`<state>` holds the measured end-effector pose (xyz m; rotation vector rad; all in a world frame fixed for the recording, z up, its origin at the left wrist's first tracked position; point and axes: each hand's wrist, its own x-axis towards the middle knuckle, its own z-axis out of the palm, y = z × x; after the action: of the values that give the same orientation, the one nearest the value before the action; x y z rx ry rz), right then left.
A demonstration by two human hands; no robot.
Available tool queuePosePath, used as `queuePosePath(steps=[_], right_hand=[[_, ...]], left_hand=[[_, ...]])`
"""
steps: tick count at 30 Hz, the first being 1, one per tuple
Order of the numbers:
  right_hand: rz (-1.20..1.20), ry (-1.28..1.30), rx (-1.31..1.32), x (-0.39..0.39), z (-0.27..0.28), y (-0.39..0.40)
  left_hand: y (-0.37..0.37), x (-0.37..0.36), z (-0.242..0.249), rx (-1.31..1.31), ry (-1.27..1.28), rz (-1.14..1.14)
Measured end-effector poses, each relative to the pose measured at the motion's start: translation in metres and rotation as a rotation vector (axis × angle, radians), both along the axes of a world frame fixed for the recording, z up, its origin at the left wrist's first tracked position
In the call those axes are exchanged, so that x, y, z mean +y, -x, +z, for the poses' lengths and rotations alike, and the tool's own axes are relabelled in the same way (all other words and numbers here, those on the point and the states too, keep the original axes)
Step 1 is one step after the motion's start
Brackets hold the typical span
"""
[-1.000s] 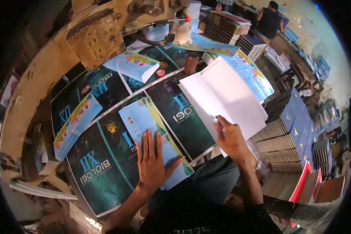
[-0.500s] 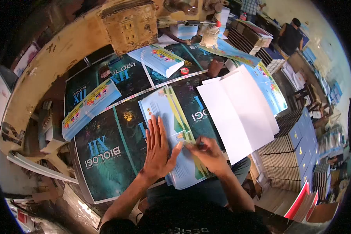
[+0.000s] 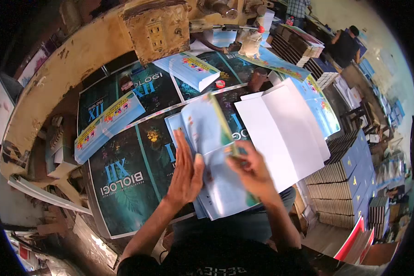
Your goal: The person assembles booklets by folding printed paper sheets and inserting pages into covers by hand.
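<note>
The left hand (image 3: 185,172) lies flat with its fingers (image 3: 183,146) straight and pressed together, resting on the left edge of a small stack of light-blue covers (image 3: 225,193) at the near edge of the tabletop (image 3: 124,193). The right hand (image 3: 250,168) pinches the top cover (image 3: 204,126) near its lower right corner, thumb against curled fingers, and holds that sheet lifted and curling upward, clear of the stack beneath. The stack lies on large dark green printed sheets marked "BIOLOGI XII". Just right of the right hand sits a white folded sheet (image 3: 280,133), touching the stack's edge. Two blue booklets (image 3: 108,124) lie farther left and beyond. Piles of bound books (image 3: 340,175) stand to the right.
</note>
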<state>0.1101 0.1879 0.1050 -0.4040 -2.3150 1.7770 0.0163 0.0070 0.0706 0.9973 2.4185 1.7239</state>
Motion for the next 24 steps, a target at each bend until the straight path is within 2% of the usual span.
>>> queuePosePath(steps=[1,2,4,5,7,8,9,12,14,15,18,19,21,22,23,24], right_hand=[[0.039,-0.029,-0.053,-0.006,-0.013,0.003],[0.027,-0.024,-0.051,-0.008,-0.020,0.001],[0.145,-0.204,-0.012,-0.007,-0.026,0.000],[0.137,-0.203,-0.016,-0.001,-0.024,0.000],[-0.196,-0.570,0.100,0.020,-0.012,0.000],[-0.283,-0.700,0.007,0.029,0.010,-0.005],[-0.307,-0.917,0.022,0.045,0.006,-0.011],[-0.229,-1.076,-0.138,0.074,-0.019,-0.031],[-0.125,-0.863,-0.281,0.075,0.002,-0.036],[-0.126,-0.857,-0.281,0.069,0.018,-0.036],[-0.210,-0.675,0.029,0.039,0.068,-0.030],[-0.209,-0.671,0.033,0.034,0.072,-0.027],[-0.120,-0.309,0.039,0.027,0.076,-0.022],[-0.087,-0.327,0.145,0.024,0.062,-0.024],[-0.190,-0.241,0.300,0.020,0.010,-0.021],[-0.138,-0.293,0.210,0.016,-0.016,-0.022]], left_hand=[[0.000,-0.002,0.001,0.002,0.006,-0.010],[-0.001,-0.006,0.001,0.153,0.275,-0.031],[-0.002,-0.009,0.000,0.406,0.715,-0.059],[-0.005,-0.007,0.000,0.406,0.714,-0.069],[-0.012,-0.002,0.009,0.350,0.735,-0.029],[-0.012,-0.002,0.008,0.332,0.700,-0.030],[-0.011,-0.003,0.008,0.324,0.733,-0.032],[-0.013,-0.002,0.008,0.322,0.711,-0.040],[-0.014,0.001,0.003,0.392,0.752,0.032],[-0.013,0.001,-0.001,0.394,0.757,0.030],[-0.010,-0.002,-0.005,0.401,0.754,-0.082],[-0.008,-0.002,-0.004,0.403,0.758,-0.079],[-0.003,-0.004,-0.001,0.177,0.358,-0.133],[0.001,-0.005,0.003,0.121,0.251,-0.134],[0.002,-0.004,0.010,0.124,0.254,-0.133],[0.001,-0.003,0.017,0.120,0.201,-0.106]])
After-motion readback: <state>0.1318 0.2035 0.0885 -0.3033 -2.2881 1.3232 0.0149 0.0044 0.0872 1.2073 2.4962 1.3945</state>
